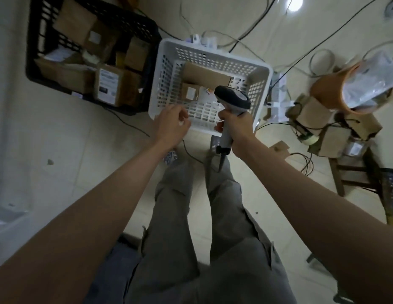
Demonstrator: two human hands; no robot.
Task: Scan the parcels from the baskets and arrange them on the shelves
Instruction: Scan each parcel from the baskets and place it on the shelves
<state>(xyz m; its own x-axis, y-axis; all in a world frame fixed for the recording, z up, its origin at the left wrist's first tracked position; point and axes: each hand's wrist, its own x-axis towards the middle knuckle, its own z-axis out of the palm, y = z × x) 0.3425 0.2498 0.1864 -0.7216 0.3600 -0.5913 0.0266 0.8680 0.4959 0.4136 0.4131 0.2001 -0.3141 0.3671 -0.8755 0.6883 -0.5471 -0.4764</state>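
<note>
A white slotted basket stands on the floor ahead of my feet. Inside lie a long brown parcel and a small brown parcel with a white label. My right hand grips a grey and black barcode scanner by its handle, its head hanging over the basket's near right part. My left hand hovers at the basket's near rim, fingers loosely curled, holding nothing. To the left, a black crate is full of several brown parcels.
Cables run across the pale tiled floor behind and beside the baskets. At the right a wooden stool carries small cartons, tape and an orange bucket with a plastic bag. My grey-trousered legs fill the lower middle.
</note>
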